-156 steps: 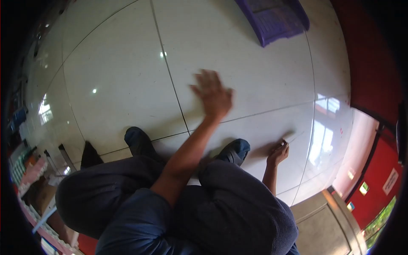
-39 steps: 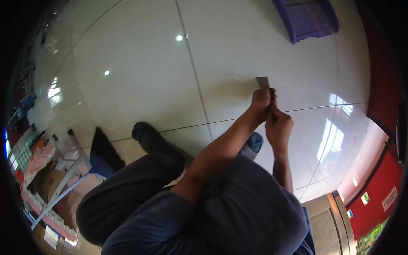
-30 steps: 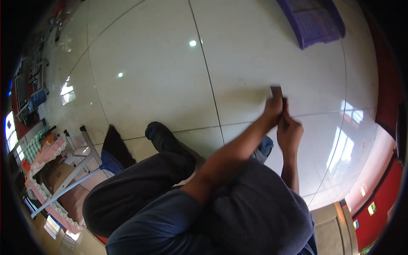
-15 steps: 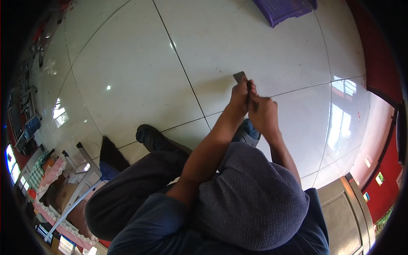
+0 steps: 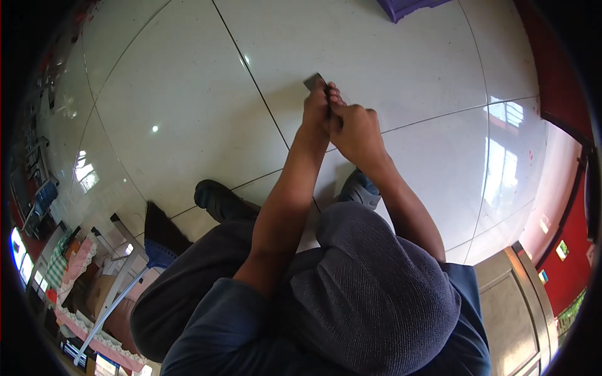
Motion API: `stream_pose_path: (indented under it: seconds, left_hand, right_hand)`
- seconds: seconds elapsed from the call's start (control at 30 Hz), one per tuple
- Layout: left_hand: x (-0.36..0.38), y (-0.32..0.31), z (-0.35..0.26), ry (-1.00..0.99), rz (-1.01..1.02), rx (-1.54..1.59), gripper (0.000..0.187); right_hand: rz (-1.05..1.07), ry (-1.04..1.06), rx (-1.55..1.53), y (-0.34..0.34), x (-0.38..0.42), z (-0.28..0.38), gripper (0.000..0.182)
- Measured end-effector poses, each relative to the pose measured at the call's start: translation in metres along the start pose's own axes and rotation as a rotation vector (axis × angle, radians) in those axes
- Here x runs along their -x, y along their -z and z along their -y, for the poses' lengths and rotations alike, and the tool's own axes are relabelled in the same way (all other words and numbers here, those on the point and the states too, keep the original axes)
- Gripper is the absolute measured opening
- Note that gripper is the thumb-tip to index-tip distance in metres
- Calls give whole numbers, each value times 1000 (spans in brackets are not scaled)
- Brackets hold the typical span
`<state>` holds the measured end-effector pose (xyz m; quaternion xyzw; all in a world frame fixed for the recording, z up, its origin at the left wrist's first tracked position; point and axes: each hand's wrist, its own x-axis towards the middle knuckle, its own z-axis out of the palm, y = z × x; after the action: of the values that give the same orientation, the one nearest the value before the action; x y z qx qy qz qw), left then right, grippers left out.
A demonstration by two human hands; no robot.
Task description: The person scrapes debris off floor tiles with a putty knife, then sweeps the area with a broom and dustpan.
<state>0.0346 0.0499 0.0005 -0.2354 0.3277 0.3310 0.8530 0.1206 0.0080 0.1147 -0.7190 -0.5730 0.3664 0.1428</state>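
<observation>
The person squats on a glossy white tiled floor (image 5: 389,75), both arms stretched forward over the knees. The left hand (image 5: 315,109) and the right hand (image 5: 354,128) meet at about twelve o'clock from the knees, pressed against each other just above the floor. The left hand's fingers are curled tight around a small flat grey blade (image 5: 313,81), whose squared end pokes out past the fingertips at the hand's eleven o'clock, over a dark grout line (image 5: 251,69). The right hand is closed into a loose fist with its fingers bent against the left hand; whether it also grips the blade cannot be told, since the hands hide the rest of it. Below the hands, a dark shoe (image 5: 359,188) shows at six o'clock of the right hand, and another dark shoe (image 5: 216,199) sits well apart at seven o'clock. A corner of a purple plastic crate (image 5: 407,6) lies at one o'clock, well away from the hands. At eight o'clock, near the frame edge, a blue broom head (image 5: 160,254) rests on the floor.
</observation>
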Motion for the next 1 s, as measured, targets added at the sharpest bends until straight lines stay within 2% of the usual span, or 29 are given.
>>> stream_pose_path:
  seconds: [0.03, 0.07, 0.1, 0.13, 0.17, 0.2, 0.23, 0.27, 0.33, 0.4, 0.43, 0.53, 0.57, 0.6, 0.67, 0.73, 0.77, 0.87, 0.9, 0.93, 1.0]
  left_hand:
    - [-2, 16, 3, 93, 75, 101, 32]
    - [0, 40, 8, 186, 140, 205, 29]
    - [7, 43, 14, 218, 330, 121, 24]
    - [0, 40, 6, 168, 249, 99, 23]
    - [-7, 41, 3, 123, 158, 87, 23]
    - [-8, 35, 1, 90, 60, 73, 22]
    - [-22, 26, -17, 70, 151, 38, 25]
    - [-11, -3, -24, 30, 109, 30, 27]
    - [-6, 5, -20, 46, 12, 56, 28]
    - [15, 30, 11, -73, -93, -71, 30]
    - [27, 34, 13, -29, 146, -110, 31]
    - [2, -9, -13, -141, -249, -127, 39]
    - [-17, -13, -41, -87, -91, -87, 38]
    - [-18, -35, -57, -102, -63, -113, 39]
    - [-14, -40, -63, 14, -71, 10, 40]
    - [7, -36, -33, -223, -303, -120, 40]
    - [-2, -1, -45, -29, -46, -68, 37]
    - [-22, -38, -74, -218, -167, -26, 28]
    - [-25, -61, -89, -317, -201, -163, 31]
    - [-29, -68, -100, -241, -89, -143, 33]
    - [-30, -62, -87, -119, -136, -46, 36]
  right_hand:
    - [-18, 62, 3, 4, 9, 3, 24]
    - [-2, 32, -9, 2, 22, 3, 23]
    - [6, 8, -18, 0, 30, 2, 22]
    - [9, -12, -18, -2, 28, 0, 22]
    - [-121, 72, -38, -8, 24, -3, 21]
    - [-119, 79, -38, -7, 12, 1, 19]
    - [-120, 86, -38, -2, -6, 8, 17]
    - [-115, 97, -38, 1, -16, 11, 16]
    - [-32, 72, -6, -1, -14, 7, 18]
    - [80, 30, 25, 5, 20, 12, 19]
    - [67, 43, 15, -1, 25, 12, 20]
    - [-45, 79, -4, -4, -7, 16, 21]
    - [-17, 101, 19, -6, -31, 15, 21]
    - [0, 72, -1, -7, -52, 17, 23]
    - [-22, 119, -10, 1, -54, 27, 22]
    - [83, 29, 37, 5, -36, 38, 20]
    - [51, 75, 30, 7, -49, 43, 20]
    - [-9, 168, 10, -3, -75, 46, 21]
    - [-33, 127, 31, -9, -95, 47, 20]
    - [-18, 131, 48, -7, -96, 47, 20]
    - [-3, 143, 77, 7, -95, 51, 19]
